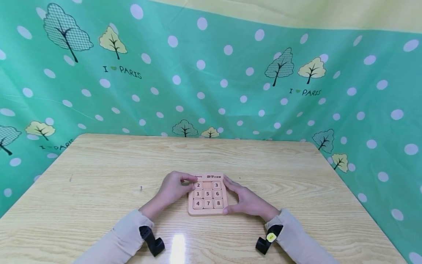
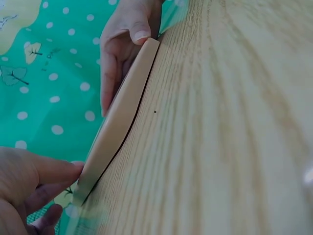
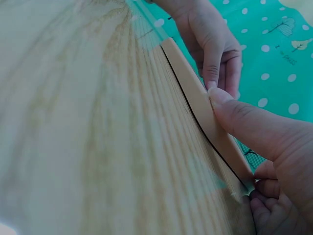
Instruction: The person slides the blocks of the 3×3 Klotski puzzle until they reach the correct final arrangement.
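A light wooden sliding number puzzle [image 1: 208, 212] lies flat on the table. Its top row reads 2, a gap, 3; the middle row 1, 5, 6; the bottom row 4, 7, 8. My left hand [image 1: 174, 187] comes in from the left, thumb and forefinger at the tile marked 2 [image 1: 198, 185], touching around its top and side. Along the right side, my right hand [image 1: 245, 200] holds the frame, with its thumb at the lower right corner and fingers at the upper right. Both wrist views show the puzzle edge-on, hiding its tiles.
The wood-grain table [image 1: 108, 165] extends around the puzzle. Behind it hangs a green dotted cloth [image 1: 224, 99] with printed trees. Black wrist cameras, one on a strap [image 1: 151, 240] at the left cuff, sit near the table's front.
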Tool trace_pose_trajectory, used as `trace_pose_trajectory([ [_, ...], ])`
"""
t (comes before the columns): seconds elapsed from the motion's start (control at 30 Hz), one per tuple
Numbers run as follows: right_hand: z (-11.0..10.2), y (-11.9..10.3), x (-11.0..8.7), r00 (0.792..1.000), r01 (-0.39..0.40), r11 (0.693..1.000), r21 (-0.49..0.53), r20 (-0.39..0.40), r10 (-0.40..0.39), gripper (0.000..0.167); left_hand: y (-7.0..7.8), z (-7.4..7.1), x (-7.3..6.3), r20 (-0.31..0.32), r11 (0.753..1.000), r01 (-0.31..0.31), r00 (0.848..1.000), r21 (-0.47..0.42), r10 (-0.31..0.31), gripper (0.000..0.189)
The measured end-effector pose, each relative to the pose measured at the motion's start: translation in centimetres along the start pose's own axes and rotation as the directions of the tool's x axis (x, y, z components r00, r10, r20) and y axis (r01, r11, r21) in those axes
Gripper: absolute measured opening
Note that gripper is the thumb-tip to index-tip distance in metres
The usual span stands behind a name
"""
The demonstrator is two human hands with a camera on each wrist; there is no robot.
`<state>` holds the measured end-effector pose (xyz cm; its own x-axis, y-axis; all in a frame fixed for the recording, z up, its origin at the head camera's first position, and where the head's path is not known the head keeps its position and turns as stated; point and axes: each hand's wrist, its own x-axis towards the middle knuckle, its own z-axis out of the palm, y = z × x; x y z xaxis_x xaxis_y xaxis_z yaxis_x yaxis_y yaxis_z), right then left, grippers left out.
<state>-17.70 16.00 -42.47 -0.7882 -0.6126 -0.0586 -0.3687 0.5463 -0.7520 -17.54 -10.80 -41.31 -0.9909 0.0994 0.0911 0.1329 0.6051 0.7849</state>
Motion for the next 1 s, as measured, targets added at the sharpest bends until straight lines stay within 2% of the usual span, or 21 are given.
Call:
trace_pose_trajectory([
  [0.17, 0.0, -0.1, 0.0, 1.0, -0.003, 1.0, 0.0, -0.002, 0.003, 0.102, 0.0, 0.0, 0.0, -0.026, 0.998, -0.024, 0.999, 0.051, 0.026, 0.017],
  [0.33, 0.0, -0.2, 0.0, 1.0, -0.001, 1.0, 0.005, -0.001, 0.001, 0.103, 0.1, 0.1, 0.1, -0.022, 0.998, -0.02, 1.0, 0.066, 0.021, 0.017],
  [0.6, 0.0, 0.0, 0.0, 1.0, -0.007, 1.0, 0.002, -0.001, 0.007, 0.102, 0.6, 0.7, 0.4, 0.006, 1.0, -0.03, 1.0, -0.003, 0.03, 0.019],
  [1.0, 0.0, 0.0, 0.0, 1.0, -0.002, 1.0, 0.001, 0.003, 0.002, 0.103, 1.2, 2.0, 0.8, 0.012, 0.997, -0.047, 0.999, -0.069, 0.048, 0.019],
])
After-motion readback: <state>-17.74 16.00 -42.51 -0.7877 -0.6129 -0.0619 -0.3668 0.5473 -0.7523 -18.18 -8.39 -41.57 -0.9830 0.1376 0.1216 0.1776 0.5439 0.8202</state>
